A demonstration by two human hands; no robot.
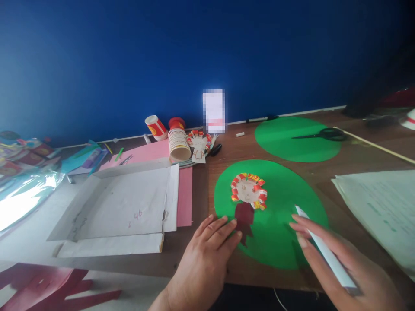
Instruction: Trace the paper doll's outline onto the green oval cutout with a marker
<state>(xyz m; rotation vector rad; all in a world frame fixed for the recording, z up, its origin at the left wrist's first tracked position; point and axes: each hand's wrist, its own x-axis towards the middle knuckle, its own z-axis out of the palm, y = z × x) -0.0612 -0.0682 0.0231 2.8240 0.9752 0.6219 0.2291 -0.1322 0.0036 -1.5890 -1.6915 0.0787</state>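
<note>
My right hand grips a white marker pen, its tip over the right part of a green paper circle. My left hand lies flat with fingers stretched out, touching the left edge of that circle. On the circle is a paper figure: a round face with a drawn eye and mouth, framed by curled red, yellow and white strips. Below the face is a dark red paper body, close to my left fingertips.
A second green circle with black scissors lies behind. To the left are an open white cardboard box, pink paper, stacked paper cups and a small figure cutout. Written sheets lie right; a red plastic stool stands lower left.
</note>
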